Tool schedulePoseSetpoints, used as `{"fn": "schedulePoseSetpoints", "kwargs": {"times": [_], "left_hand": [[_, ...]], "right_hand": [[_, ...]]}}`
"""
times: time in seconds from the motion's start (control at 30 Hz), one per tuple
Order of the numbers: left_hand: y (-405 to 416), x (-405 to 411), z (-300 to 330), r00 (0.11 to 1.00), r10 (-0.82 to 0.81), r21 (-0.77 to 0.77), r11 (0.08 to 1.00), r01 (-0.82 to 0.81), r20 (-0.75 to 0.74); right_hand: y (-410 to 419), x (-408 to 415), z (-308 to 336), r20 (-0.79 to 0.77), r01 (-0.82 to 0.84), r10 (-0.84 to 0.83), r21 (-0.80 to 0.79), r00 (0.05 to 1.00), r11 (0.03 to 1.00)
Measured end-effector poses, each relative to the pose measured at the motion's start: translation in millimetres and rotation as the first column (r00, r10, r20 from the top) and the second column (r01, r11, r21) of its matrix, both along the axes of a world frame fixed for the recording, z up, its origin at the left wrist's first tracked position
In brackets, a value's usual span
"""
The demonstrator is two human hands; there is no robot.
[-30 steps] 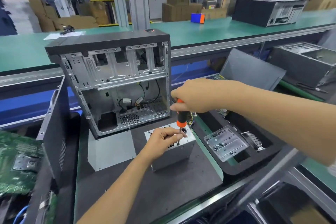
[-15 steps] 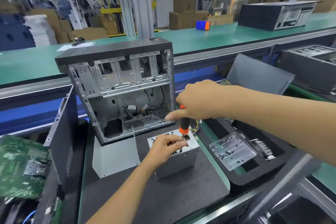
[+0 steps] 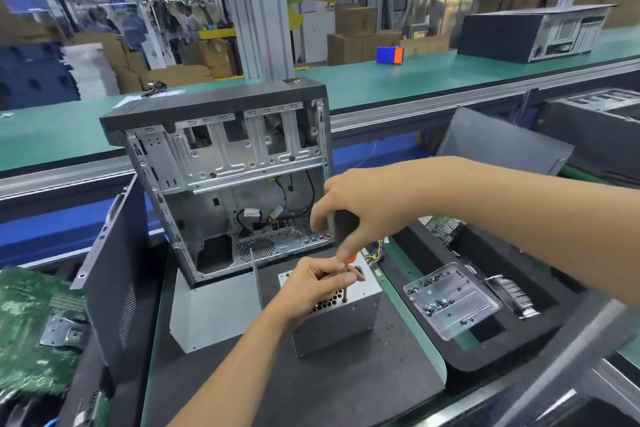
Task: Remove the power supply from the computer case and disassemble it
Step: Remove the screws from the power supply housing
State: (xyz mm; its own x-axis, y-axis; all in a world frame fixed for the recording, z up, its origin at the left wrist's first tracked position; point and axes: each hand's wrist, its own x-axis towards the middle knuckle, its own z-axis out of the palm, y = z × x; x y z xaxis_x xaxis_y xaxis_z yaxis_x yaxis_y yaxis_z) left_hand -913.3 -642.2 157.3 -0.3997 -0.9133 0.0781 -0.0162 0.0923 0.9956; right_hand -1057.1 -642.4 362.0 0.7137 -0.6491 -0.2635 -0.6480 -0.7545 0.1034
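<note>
Orange collar of the driver (image 3: pixel 347 246) showed just under the right hand (image 3: pixel 360 208), which was wrapped round the black handle, fingers curled. Shaft ran near-vertical, tip down on the top face of the PSU (image 3: pixel 341 308), at its near-right corner. Left hand (image 3: pixel 317 282) sat on the same face, fingertips pinched round the shaft low down, apparently steadying it.

PSU was already out of the case (image 3: pixel 225 177): standing on the black mat (image 3: pixel 311 388) just near and right of the open chassis, honeycomb vent partly under the left hand, wire bundle (image 3: pixel 375 251) spilling off its far-right edge.

Key relation: screw point lay straight below the right hand, driver axis upright and square to the PSU top. Left hand was the nearer one to the tip, right did the turning from above. Judgement: cover screws coming off, early in the disassembly; can't see the screw head itself.

Further out: clear tray (image 3: pixel 450 298) with screws to the right in a black foam tray (image 3: pixel 502 357), heatsink (image 3: pixel 512 295) beside it. Loose side panel (image 3: pixel 114 274) leaned on the left, green board (image 3: pixel 31 329) beyond. Another case (image 3: pixel 533 31) lay on the far green belt (image 3: pixel 398 76).
</note>
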Motion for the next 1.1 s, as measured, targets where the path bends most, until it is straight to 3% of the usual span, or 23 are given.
{"fn": "schedulePoseSetpoints", "kwargs": {"times": [0.17, 0.4, 0.53, 0.7, 0.8, 0.87, 1.0, 1.1], "left_hand": [[2.6, -1.9, -1.6, 1.0, 0.013, -0.042, 0.999, -0.013, -0.008], [4.0, -3.1, -1.4, 0.998, 0.012, 0.001, 1.0, -0.012, -0.069], [5.0, -3.4, 0.2, 1.0, 0.016, 0.006, 1.0, -0.016, -0.02], [5.2, -4.7, 1.3, 1.0, 0.026, 0.001, 1.0, -0.026, 0.007], [5.8, -4.3, 1.1, 1.0, 0.011, -0.004, 1.0, -0.011, 0.006], [5.1, -4.4, 0.5, 0.999, 0.034, 0.005, 0.999, -0.034, 0.01], [3.2, -3.4, -3.2, 0.999, 0.033, 0.027, 0.999, -0.033, -0.007], [4.6, -3.6, -4.0, 0.999, 0.025, 0.011, 1.0, -0.024, -0.023]], "right_hand": [[0.1, 7.3, -2.9, 0.012, 0.189, -0.192, -0.263, 0.981, 0.946], [3.6, 2.7, 5.8, -0.111, -0.052, 0.045, -0.057, 0.993, 0.997], [7.8, -0.5, 12.7, -0.098, -0.05, 0.058, 0.08, 0.994, 0.996], [11.2, 2.6, 4.5, -0.012, 0.165, -0.172, -0.218, 0.985, 0.962], [9.0, 6.1, -1.2, -0.05, 0.078, -0.097, -0.303, 0.994, 0.95], [6.6, 6.2, -0.3, -0.083, 0.002, -0.024, -0.254, 0.996, 0.967], [3.1, 2.2, 8.9, -0.065, -0.076, 0.078, 0.028, 0.995, 0.997], [3.9, 2.4, 13.0, 0.002, 0.021, -0.021, -0.026, 1.0, 0.999]]}}
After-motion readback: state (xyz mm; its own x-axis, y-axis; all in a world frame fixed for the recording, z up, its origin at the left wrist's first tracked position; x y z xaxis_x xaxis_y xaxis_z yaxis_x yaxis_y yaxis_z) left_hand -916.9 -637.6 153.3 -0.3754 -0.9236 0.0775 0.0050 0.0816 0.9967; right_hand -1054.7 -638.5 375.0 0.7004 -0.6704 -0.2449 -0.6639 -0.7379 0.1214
